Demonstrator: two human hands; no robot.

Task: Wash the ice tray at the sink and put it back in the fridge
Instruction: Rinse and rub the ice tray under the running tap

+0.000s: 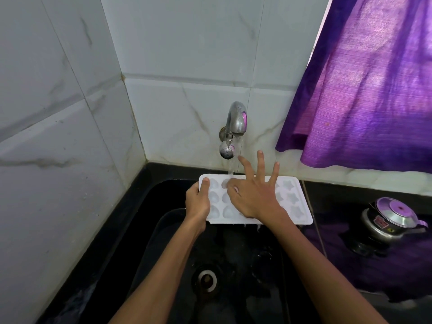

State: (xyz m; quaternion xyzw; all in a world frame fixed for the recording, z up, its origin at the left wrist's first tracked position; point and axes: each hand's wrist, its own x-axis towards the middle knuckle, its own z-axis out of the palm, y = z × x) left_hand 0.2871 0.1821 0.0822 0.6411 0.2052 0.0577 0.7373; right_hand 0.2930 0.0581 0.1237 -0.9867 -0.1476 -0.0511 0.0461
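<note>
Both forearms reach in from the near edge over the black sink (121,230) to the white ice tray (294,202), held level under the running tap (236,120) with its long axis lying left to right. At its left short end the left hand (197,202) grips it, thumb curled over the rim, while the right hand (254,195) lies on top, fingers spread and mostly straight, rubbing the middle moulds rather than grasping. On the counter to the right stands a steel cooker (390,220) whose label is too blurred to read.

White ice tray (297,202), black sink (140,230), purple curtain (374,90).
</note>
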